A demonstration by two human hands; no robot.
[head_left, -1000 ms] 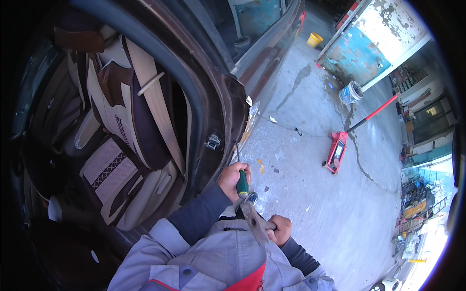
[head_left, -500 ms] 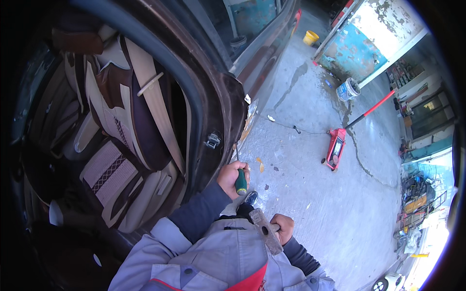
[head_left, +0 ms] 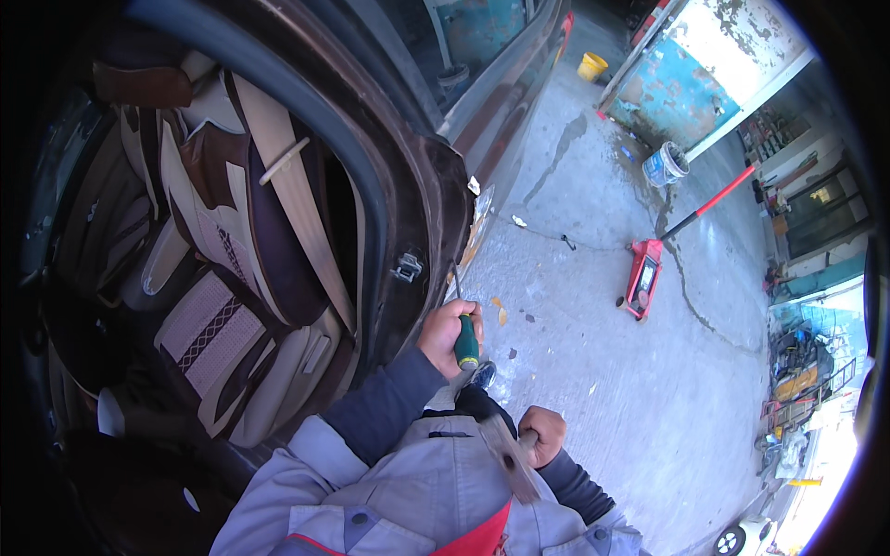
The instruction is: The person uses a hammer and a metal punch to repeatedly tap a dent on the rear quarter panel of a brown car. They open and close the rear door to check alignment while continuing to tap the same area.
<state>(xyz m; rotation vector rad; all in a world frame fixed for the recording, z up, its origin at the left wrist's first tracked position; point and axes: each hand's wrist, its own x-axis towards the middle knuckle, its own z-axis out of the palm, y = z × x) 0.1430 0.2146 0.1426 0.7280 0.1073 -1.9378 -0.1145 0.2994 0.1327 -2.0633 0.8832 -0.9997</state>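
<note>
My left hand (head_left: 449,336) is closed round the green handle of a screwdriver (head_left: 466,345). The thin shaft points away from me, its tip near the lower rear edge of the brown car's door frame (head_left: 432,199); whether it touches metal I cannot tell. In my right hand (head_left: 543,435) is the handle of a hammer (head_left: 510,458), held close in front of my body. Its heavy head is blurred and lies to the left of that fist, apart from the screwdriver's butt end.
On the left, the open doorway shows a beige and brown seat (head_left: 199,324), a seat belt (head_left: 287,176) and a door latch striker (head_left: 406,268). A red floor jack (head_left: 640,278) stands on the concrete to the right. Farther off are a white bucket (head_left: 666,165) and a yellow bucket (head_left: 591,67).
My left hand and the screwdriver have shifted slightly up and to the right. The hammer head now looks blurred, while my right hand stays nearly in place.
</note>
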